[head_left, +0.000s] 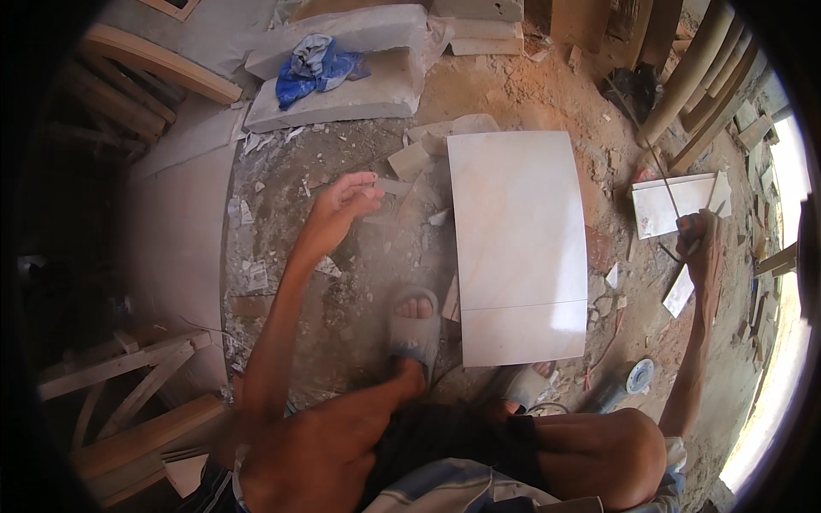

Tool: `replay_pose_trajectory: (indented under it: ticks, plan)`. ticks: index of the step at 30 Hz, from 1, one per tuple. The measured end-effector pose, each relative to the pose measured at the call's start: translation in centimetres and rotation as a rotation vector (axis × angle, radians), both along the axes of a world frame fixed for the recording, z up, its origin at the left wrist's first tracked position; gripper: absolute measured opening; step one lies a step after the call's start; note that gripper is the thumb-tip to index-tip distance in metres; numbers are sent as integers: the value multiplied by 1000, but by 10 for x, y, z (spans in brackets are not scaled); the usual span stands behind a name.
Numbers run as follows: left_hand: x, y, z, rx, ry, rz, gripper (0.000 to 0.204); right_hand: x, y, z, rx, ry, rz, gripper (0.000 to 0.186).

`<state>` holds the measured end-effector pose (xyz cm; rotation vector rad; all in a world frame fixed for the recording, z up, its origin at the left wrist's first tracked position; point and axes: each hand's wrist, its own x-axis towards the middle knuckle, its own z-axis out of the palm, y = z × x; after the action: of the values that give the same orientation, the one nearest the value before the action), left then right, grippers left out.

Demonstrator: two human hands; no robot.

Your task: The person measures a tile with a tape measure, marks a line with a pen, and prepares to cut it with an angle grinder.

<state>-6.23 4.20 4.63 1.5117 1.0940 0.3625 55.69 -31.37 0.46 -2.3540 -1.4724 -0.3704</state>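
A large pale tile [517,222] lies on the dusty ground between my hands, with a thin dark line across its near part. My left hand [345,205] hovers to the left of it, fingers loosely bent and apart from the thumb; I see nothing in it. Far to the right, my right hand [699,239] is closed around a thin dark rod or cord [657,158] that runs up and to the left. A smaller pale tile piece [671,209] lies right behind that hand. My feet in grey sandals [415,321] are near the big tile's edge.
An angle grinder [616,389] with a round disc lies by my right knee. Rubble and tile shards litter the ground. A blue cloth [316,77] rests on a pale block [368,94]. Wooden frames [128,368] stand at left; curved planks [697,85] lean at far right.
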Motion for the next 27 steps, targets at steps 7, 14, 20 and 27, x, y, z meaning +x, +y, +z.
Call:
replay_pose_trajectory:
  ticks: [7, 14, 20, 27]
  plan:
    - [52, 42, -36, -90, -148, 68, 52, -44, 102, 74, -245, -11, 326, 79]
    - [111, 68, -92, -269, -262, 169, 73, -52, 178, 33, -223, -93, 456, 81]
    - [107, 84, -130, -20, -40, 186, 59, -60, 204, -39, -204, -64, 389, 82]
    - [105, 97, -151, 114, -102, 216, 43, -25, 221, -59, -97, -17, 385, 77]
